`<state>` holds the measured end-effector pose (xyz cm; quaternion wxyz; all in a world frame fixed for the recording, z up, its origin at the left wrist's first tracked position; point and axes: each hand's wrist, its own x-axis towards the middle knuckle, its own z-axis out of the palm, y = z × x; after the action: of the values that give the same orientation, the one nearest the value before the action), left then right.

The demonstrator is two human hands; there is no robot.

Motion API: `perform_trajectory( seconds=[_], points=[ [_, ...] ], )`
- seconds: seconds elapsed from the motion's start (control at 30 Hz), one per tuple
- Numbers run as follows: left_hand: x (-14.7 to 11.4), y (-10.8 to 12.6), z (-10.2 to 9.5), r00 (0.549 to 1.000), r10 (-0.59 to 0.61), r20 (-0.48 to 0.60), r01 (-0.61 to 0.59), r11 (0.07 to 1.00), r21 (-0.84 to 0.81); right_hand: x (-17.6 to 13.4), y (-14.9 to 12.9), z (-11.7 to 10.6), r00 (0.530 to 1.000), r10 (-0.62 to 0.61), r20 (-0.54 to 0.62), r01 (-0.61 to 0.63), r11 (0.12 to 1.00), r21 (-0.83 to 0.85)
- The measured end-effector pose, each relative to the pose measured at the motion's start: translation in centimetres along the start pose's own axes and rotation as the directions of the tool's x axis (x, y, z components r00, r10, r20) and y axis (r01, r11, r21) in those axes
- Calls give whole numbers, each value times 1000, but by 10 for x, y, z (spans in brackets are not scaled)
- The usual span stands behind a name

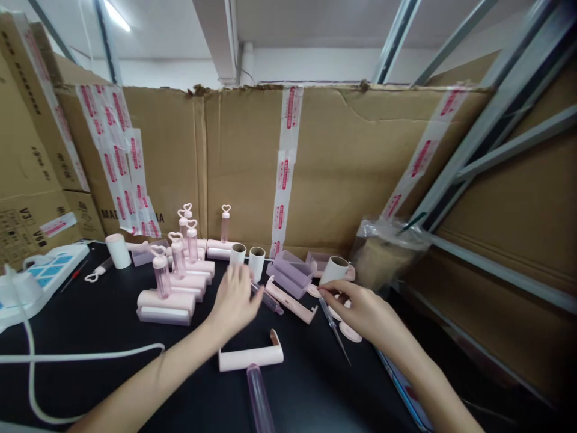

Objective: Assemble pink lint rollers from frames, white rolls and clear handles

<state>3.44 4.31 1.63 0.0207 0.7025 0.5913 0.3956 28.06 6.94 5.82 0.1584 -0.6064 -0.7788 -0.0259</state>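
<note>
My left hand (235, 296) reaches over the table, fingers stretched toward a white paper-core roll (237, 254) and thumb apart. Beside it stands a second white roll (256, 264). A clear purple handle tube (271, 302) lies just right of that thumb. My right hand (360, 305) pinches the handle end of a slim screwdriver (332, 328), whose tip points toward me. Pale pink discs (350, 332) lie under and beside this hand. In front of me rests a pink roller frame (250, 358) with a purple handle (260, 400).
Several assembled pink rollers (166, 300) with heart-topped handles stand at left. Purple covers (288, 272), a pink strip (291, 300) and another roll (334, 269) lie centre right. A power strip (49, 273), white cable (90, 356), plastic bag (383, 252) and cardboard wall (238, 162) surround them.
</note>
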Motion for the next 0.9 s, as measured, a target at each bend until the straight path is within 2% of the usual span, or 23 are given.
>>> perform_trajectory(
  seconds=[0.07, 0.1, 0.13, 0.2, 0.23, 0.37, 0.47, 0.63, 0.73, 0.8, 0.83, 0.9],
  points=[
    [-36, 16, -15, 988, 42, 147, -47, 998, 35, -2, 4, -5, 992, 78, 102, -73, 996, -52],
    [-52, 22, -21, 939, 16, 344, -57, 992, 110, -2, 7, -6, 981, 110, 157, -97, 991, -89],
    [-66, 27, -27, 874, -35, 484, -50, 986, 162, -1, 9, -4, 969, 134, 206, -110, 986, -124],
    [-83, 31, -36, 793, -114, 598, -25, 975, 220, 0, 13, 2, 945, 164, 282, -121, 979, -165],
    [-87, 31, -40, 774, -138, 618, -16, 971, 237, 1, 14, 6, 934, 176, 312, -126, 977, -174],
    [-85, 24, -48, 758, -172, 629, -1, 964, 265, 3, 10, 22, 883, 206, 421, -147, 974, -170],
    [-79, 17, -47, 758, -176, 628, -38, 949, 313, 4, 9, 28, 857, 198, 475, -168, 980, -105],
    [-71, 11, -38, 769, -83, 634, -120, 955, 271, -1, 21, 18, 825, 209, 524, -273, 961, 46],
    [-65, 7, -40, 795, -1, 607, -122, 980, 160, -9, 25, -1, 867, 191, 460, -288, 946, 151],
    [-61, 5, -44, 839, 72, 539, -77, 997, -14, -16, 20, -15, 927, 96, 362, -232, 905, 356],
    [-58, 4, -45, 857, 103, 505, -43, 991, -129, -20, 15, -21, 953, 29, 302, -185, 845, 502],
    [-53, 4, -48, 879, 147, 454, 18, 940, -341, -28, 0, -27, 981, -101, 167, -68, 626, 777]
  ],
)
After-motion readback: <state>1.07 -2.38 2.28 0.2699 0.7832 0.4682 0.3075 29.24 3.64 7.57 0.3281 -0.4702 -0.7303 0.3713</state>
